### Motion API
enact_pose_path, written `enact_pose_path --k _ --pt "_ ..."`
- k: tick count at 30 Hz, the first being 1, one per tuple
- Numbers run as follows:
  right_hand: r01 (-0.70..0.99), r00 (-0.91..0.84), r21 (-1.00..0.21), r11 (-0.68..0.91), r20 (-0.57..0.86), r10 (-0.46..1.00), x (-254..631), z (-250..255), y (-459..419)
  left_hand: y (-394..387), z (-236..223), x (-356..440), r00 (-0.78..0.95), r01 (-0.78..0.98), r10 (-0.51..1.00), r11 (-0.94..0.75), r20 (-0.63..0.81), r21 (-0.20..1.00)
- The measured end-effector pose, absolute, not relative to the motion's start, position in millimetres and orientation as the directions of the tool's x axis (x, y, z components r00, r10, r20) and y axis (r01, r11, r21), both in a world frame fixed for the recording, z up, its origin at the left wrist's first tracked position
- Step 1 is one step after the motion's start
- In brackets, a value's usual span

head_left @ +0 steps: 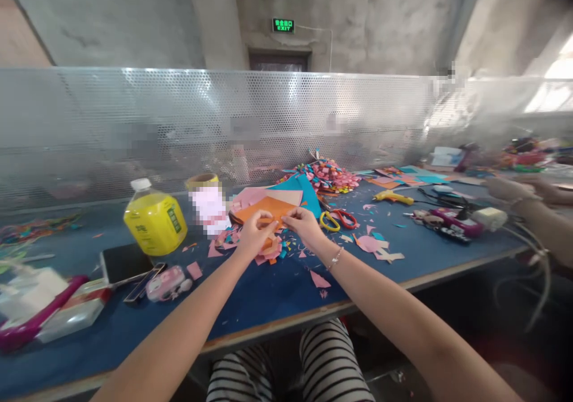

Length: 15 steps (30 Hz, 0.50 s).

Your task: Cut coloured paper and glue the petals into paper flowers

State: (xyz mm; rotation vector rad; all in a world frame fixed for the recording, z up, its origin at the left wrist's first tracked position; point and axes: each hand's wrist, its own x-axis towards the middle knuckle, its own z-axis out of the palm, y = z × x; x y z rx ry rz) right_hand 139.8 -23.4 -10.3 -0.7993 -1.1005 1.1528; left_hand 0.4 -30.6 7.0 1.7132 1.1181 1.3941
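My left hand point(257, 232) and my right hand point(305, 224) meet over the middle of the blue table, fingertips pinched close together. Between them is a small orange piece point(278, 220), partly covered by the fingers. Just behind lies an orange sheet point(257, 209), with a pink sheet point(289, 196) and a teal sheet point(308, 192) beneath or beside it. Under the hands, a small heap of pink and orange scraps point(270, 249) spreads on the tabletop. To the right of my right hand rest scissors point(331, 221) with one yellow and one red handle loop.
A bottle of yellow liquid point(154, 223), a tape roll point(202, 181), a phone point(125, 263) and a pink case point(166, 284) stand left. Behind is a colourful pile point(329, 176) before a perforated screen point(179, 121). A yellow glue gun point(394, 197) lies right, near another person's hand point(510, 192).
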Motion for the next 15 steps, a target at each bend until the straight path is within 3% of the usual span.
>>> enact_pose_path --k 5,9,11,13,15 --pt "-0.434 -0.020 -0.892 0.131 0.154 0.988 136 0 -27 -35 11 2 0.109 0.041 0.964 -0.247 0.241 0.968" --pt "-0.399 -0.051 -0.909 0.123 0.156 0.986 125 1 -29 -41 18 2 0.084 -0.015 0.982 -0.170 0.171 0.985" --pt "-0.251 -0.068 -0.953 0.169 0.191 0.979 123 4 -28 -42 20 2 0.087 -0.013 0.983 -0.164 0.164 0.986" --pt "0.041 -0.102 -0.959 0.279 0.273 0.956 136 16 -20 -43 20 2 0.054 0.000 0.985 -0.165 0.165 0.986" --pt "0.405 -0.139 -0.822 0.401 0.379 0.915 175 36 -6 -42 18 1 0.015 0.018 0.988 -0.155 0.155 0.988"
